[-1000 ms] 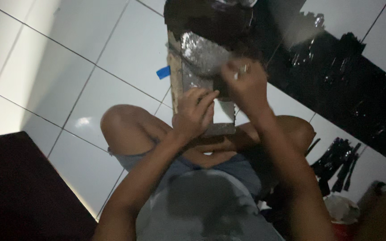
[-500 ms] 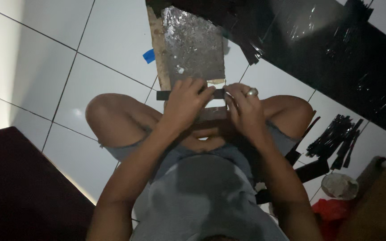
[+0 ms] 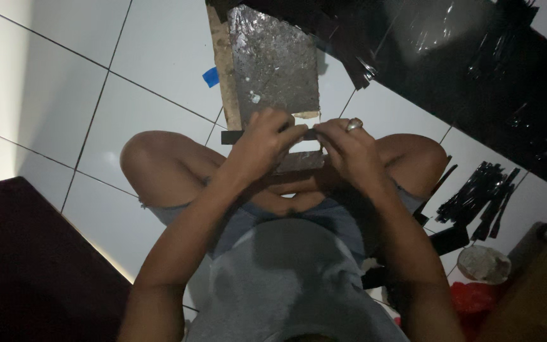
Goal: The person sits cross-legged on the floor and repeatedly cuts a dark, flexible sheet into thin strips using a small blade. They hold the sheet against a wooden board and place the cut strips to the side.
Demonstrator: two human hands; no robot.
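Observation:
I sit cross-legged on white floor tiles with a long wooden board [image 3: 225,82] resting on my legs and running away from me. A dark, shiny sheet [image 3: 273,63] covers most of its top. My left hand [image 3: 264,142] and my right hand [image 3: 343,149], which wears a ring, both pinch a narrow black strip [image 3: 230,137] laid across the board's near part. The strip's left end sticks out past the board's edge. A pale uncovered patch [image 3: 305,145] shows between my hands.
A large black plastic sheet [image 3: 476,69] lies on the tiles at upper right. A pile of black strips [image 3: 479,196] lies at right, near a small round container [image 3: 482,263] and something red [image 3: 473,297]. A blue scrap [image 3: 211,76] lies left of the board. A dark surface [image 3: 26,266] fills lower left.
One second ago my right hand was raised over the board and my left worked alone. Both hands have come down together onto the black strip, and the view has shifted slightly.

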